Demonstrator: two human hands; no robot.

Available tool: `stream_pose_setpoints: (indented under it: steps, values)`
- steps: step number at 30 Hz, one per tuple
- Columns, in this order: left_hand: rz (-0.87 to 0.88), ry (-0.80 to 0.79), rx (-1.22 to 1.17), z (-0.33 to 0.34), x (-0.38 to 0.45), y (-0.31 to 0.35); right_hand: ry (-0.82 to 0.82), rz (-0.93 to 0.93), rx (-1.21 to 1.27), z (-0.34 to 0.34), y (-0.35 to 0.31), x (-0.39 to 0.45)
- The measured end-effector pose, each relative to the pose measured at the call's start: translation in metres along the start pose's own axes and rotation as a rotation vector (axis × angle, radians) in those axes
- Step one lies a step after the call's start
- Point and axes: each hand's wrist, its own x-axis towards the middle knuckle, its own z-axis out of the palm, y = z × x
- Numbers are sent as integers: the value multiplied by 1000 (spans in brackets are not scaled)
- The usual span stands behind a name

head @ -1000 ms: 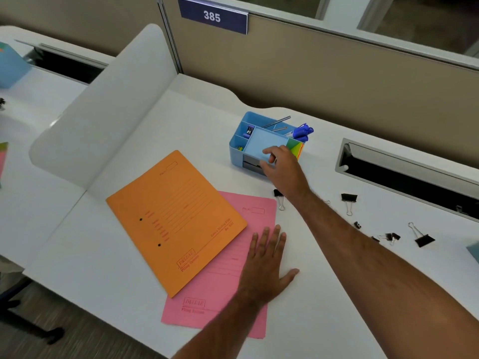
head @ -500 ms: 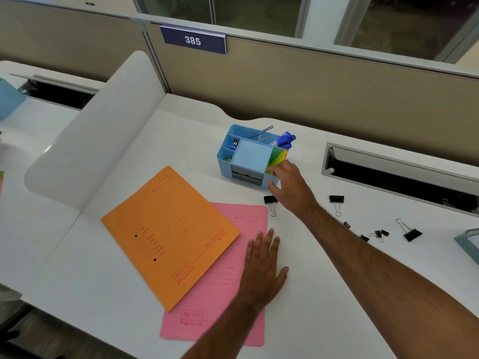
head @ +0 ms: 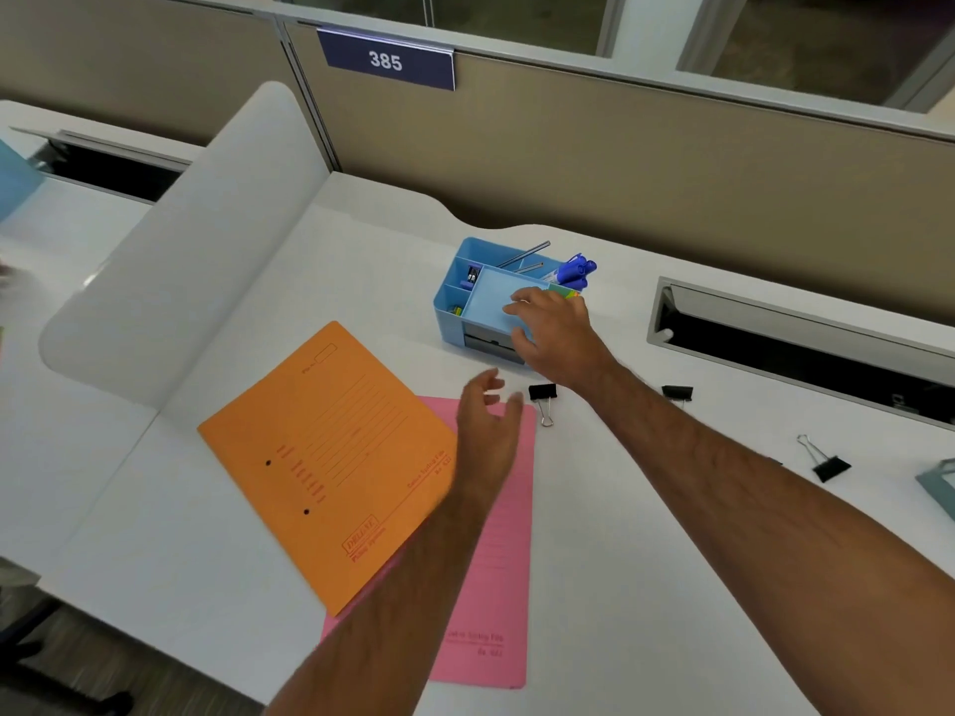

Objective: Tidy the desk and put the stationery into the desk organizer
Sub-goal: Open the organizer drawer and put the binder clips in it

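Plaque (head: pixel 386 60) "385"; orange folder (head: pixel 330 457) stamped "DELUXE".

Light blue desk organizer (head: pixel 449 307) upright at the back of the white desk, divided into compartments, with metal rods and blue pens (head: pixel 578 268) leaning out of the rear ones. Three black binder clips lying loose to its right: one (head: pixel 542 394) just in front, another (head: pixel 677 392) further right, a third (head: pixel 827 463) well apart.

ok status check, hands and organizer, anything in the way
Right hand over the blue organizer, grip unclear. Left hand open above the pink folder. Binder clip loose on the desk between the hands, nothing blocking.
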Motion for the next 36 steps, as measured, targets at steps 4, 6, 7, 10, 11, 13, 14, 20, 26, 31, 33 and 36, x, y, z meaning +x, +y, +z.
stream_pose_setpoints:
  steps: [4, 6, 7, 10, 11, 13, 14, 20, 26, 31, 33, 36]
  values:
    - [-105, 78, -191, -12, 30, 14, -66, -2, -63, -2, 0, 8]
    - [-162, 72, -229, -14, 42, 18, -101, -8, -102, -1, 2, 9]
    - [-197, 60, -243, -14, 48, 19, -109, -7, -109, 0, 2, 8]
    - [-274, 9, -292, -11, 58, 21, -92, -27, -154, 1, 2, 8]
    - [-295, 2, -307, -10, 61, 22, -92, -37, -178, 0, 2, 9]
    - [-336, -3, -340, -5, 66, 23, -105, -45, -226, -1, 3, 13]
    - [-357, -5, -353, -2, 68, 23, -117, -44, -248, -2, 3, 15]
    - [-510, 12, -503, 7, 75, 28, -161, -16, -272, -1, 3, 18]
    - [-582, 29, -721, 12, 74, 34, -212, 31, -262, -1, 0, 24]
    - [-594, 28, -764, 14, 75, 31, -233, 62, -256, -1, -2, 24]
    - [-591, 23, -757, 14, 74, 30, -239, 70, -251, -1, -3, 25]
    - [-581, 15, -735, 13, 71, 27, -249, 72, -250, 0, -2, 25]
